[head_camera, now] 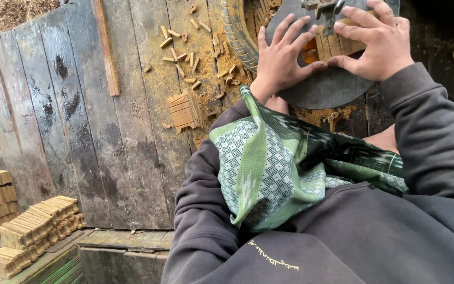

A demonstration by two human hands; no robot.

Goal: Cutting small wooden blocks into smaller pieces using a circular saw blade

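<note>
Between both hands' fingers point(290, 31), wooden block point(337, 44)

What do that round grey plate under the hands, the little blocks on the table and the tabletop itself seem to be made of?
The round plate looks like dull grey metal: smooth, flat, matt, with a thin edge. The small blocks look like raw pale wood, cut square, with sawdust around them. The tabletop is weathered planks, grey and stained, with visible grain and seams. Both the left hand and right hand press flat on the plate.
</note>
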